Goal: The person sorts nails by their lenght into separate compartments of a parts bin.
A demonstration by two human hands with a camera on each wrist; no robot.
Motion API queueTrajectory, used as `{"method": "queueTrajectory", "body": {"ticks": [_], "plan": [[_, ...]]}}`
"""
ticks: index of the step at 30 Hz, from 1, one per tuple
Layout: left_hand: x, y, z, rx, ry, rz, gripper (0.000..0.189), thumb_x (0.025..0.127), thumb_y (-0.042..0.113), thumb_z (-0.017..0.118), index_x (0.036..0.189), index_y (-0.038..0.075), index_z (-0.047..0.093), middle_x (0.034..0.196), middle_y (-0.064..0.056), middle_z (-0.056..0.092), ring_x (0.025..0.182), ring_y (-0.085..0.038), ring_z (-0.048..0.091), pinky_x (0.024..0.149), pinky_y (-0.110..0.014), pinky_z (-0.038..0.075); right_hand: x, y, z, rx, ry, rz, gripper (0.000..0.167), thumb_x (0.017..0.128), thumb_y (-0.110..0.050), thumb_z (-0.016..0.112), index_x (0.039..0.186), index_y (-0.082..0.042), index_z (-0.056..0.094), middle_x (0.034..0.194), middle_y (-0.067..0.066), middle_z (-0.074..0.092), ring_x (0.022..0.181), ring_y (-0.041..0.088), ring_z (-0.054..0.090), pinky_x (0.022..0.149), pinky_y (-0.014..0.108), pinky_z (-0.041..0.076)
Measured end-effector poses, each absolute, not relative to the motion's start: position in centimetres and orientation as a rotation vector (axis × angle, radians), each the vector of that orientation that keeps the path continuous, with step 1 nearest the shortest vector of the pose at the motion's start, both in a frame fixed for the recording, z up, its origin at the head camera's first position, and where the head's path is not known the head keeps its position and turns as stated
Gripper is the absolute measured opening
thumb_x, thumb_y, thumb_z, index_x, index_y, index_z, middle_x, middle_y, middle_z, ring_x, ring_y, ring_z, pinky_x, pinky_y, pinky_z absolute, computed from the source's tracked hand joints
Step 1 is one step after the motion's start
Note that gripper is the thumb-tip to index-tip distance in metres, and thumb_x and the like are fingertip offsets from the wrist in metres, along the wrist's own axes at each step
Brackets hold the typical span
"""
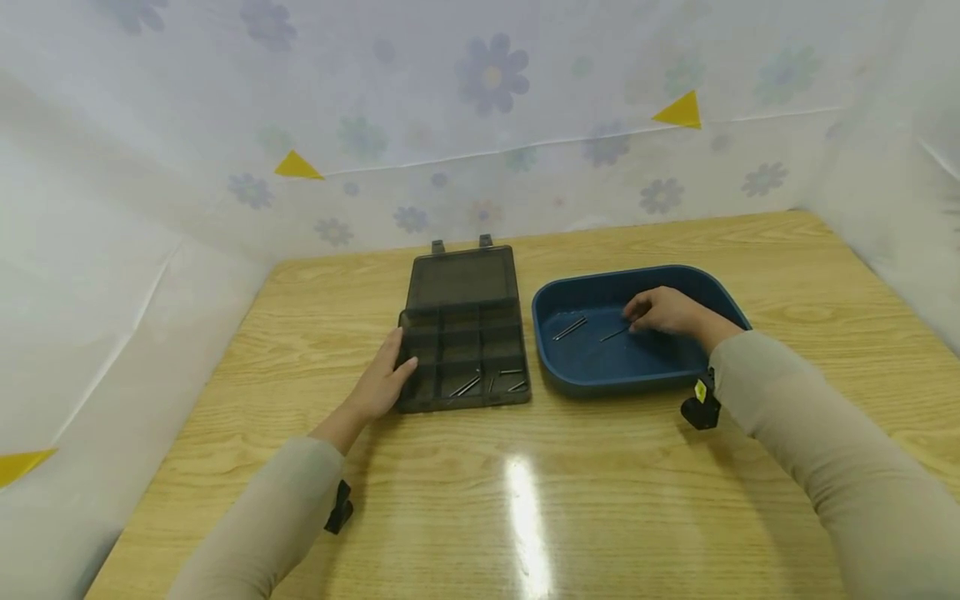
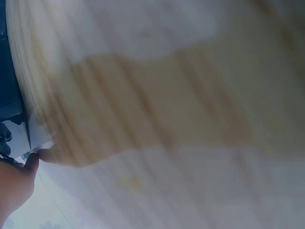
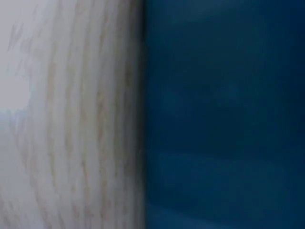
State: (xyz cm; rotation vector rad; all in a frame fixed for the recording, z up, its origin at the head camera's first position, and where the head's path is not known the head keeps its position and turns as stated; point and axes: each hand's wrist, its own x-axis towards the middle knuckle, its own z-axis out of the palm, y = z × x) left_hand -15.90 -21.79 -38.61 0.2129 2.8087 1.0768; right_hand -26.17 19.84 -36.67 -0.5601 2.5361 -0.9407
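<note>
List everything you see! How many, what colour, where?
Box: one, smoky grey, mid-table, open
Tray: one, blue, right of the box
Metal pieces: several, silvery, in box and tray
Table: one, light wood, under both
Sheeting: count unclear, whitish, part flowered, behind and beside the table
Triangles: three, yellow, on the sheeting
Wrist devices: two, black, by the sleeves
Sleeves: two, beige, over the table
Left hand: one, bare, at the box's left edge
Right hand: one, bare, in the tray

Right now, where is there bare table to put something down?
Bare table: in front of the dark box and blue tray, between the sleeves; left of the box, past the left grip; right of the tray. Crowded: the tray, with the right grip and metal pieces, and the thin gap between box and tray.
</note>
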Motion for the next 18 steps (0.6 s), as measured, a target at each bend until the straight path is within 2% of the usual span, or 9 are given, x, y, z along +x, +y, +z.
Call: {"method": "queueTrajectory", "body": {"ticks": [4,11,18], "plan": [[-15.90,-21.82,-38.64,0.213,2.815,1.077,0.059,0.095,0.025,0.033,0.138,0.002,0.000,0.142,-0.018,0.000,0.128,-0.029,0.000,0.101,-0.047,0.006,-26.16,19.69,-36.67,-0.568,2.554,-0.877,0.021,0.081,-0.005,0.057,0.098,0.007,0.057,0.089,0.013,0.058,0.077,0.023,0.053,0.064,0.036,0.042],[-15.84,-21.80,-38.62,0.203,2.812,1.082,0.060,0.095,0.025,0.034,0.138,0.002,0.000,0.142,-0.018,-0.001,0.128,-0.029,0.000,0.101,-0.047,0.006,-26.26,19.60,-36.79,-0.609,2.575,-0.773,0.005,0.080,-0.001,0.056,0.081,0.002,0.061,0.077,0.006,0.058,0.069,0.019,0.050,0.061,0.034,0.042],[-15.87,-21.78,-38.46,0.203,2.810,1.071,0.060,0.095,0.027,0.033,0.138,0.002,-0.001,0.142,-0.018,-0.001,0.128,-0.029,-0.001,0.101,-0.047,0.006,-26.08,19.40,-36.84,-0.653,2.578,-0.703,0.007,0.083,0.000,0.053,0.078,0.000,0.058,0.076,0.006,0.055,0.066,0.018,0.047,0.059,0.033,0.040]]}}
